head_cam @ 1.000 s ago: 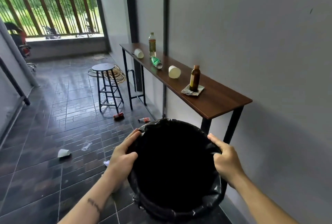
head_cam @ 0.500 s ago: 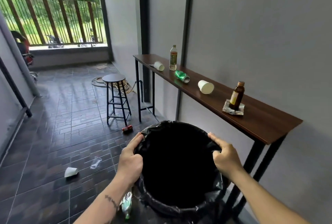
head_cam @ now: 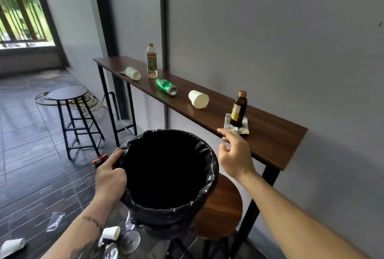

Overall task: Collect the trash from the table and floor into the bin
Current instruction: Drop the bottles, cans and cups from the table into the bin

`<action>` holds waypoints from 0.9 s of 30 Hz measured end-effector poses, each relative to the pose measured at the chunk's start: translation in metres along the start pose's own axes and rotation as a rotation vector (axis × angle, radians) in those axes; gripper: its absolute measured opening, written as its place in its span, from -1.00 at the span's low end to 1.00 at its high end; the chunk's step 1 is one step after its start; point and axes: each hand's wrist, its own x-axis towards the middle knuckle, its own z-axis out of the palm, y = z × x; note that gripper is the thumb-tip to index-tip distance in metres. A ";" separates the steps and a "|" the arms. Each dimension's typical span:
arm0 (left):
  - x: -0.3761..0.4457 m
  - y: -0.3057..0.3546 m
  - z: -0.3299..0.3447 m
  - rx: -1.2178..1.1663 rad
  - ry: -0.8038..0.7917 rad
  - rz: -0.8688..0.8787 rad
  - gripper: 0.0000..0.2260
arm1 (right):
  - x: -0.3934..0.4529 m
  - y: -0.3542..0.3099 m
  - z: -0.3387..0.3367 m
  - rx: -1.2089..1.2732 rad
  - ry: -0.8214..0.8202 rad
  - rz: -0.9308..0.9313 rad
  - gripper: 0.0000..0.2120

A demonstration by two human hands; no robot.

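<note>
The bin point(head_cam: 209, 172), lined with a black bag, is held up by my left hand point(head_cam: 110, 175), which grips its left rim. My right hand point(head_cam: 234, 152) is off the bin, fingers spread, at the front edge of the narrow brown table point(head_cam: 270, 144). Just beyond it a brown bottle point(head_cam: 239, 109) stands on a flat wrapper point(head_cam: 236, 126). Farther along lie a white cup point(head_cam: 198, 99), a green can point(head_cam: 166, 86), another white cup point(head_cam: 133, 73), and an upright clear bottle point(head_cam: 151, 61). On the floor lie paper cups point(head_cam: 111, 232) point(head_cam: 12, 247), clear plastic point(head_cam: 55, 220) and a red can point(head_cam: 100, 159).
A wooden stool point(head_cam: 226, 204) stands under the bin beside the table's leg. A black stool point(head_cam: 67, 93) stands farther left with a coiled cord point(head_cam: 91, 103) behind it. The grey wall runs close behind the table. Railings close the far left end.
My right hand has let go of the bin's rim and moved to the table's edge near the brown bottle. I have come closer to the table; the left hand still holds the bin.
</note>
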 end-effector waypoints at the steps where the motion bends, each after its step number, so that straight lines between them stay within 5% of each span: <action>1: 0.007 -0.002 0.005 0.012 0.016 -0.001 -0.28 | 0.010 0.006 -0.003 0.025 0.105 -0.017 -0.55; 5: 0.037 -0.006 0.019 0.045 0.082 -0.019 -0.28 | 0.056 0.036 -0.018 0.049 0.391 0.056 -0.46; 12: 0.068 -0.011 0.060 0.030 0.092 -0.012 -0.28 | 0.124 0.095 -0.015 0.075 0.231 0.432 -0.14; 17: 0.088 -0.009 0.079 0.043 0.039 -0.015 -0.27 | 0.156 0.099 -0.003 -0.063 0.211 0.527 -0.45; 27: 0.132 -0.013 0.082 0.058 -0.033 -0.011 -0.24 | 0.169 0.093 0.013 -0.237 0.302 0.613 -0.62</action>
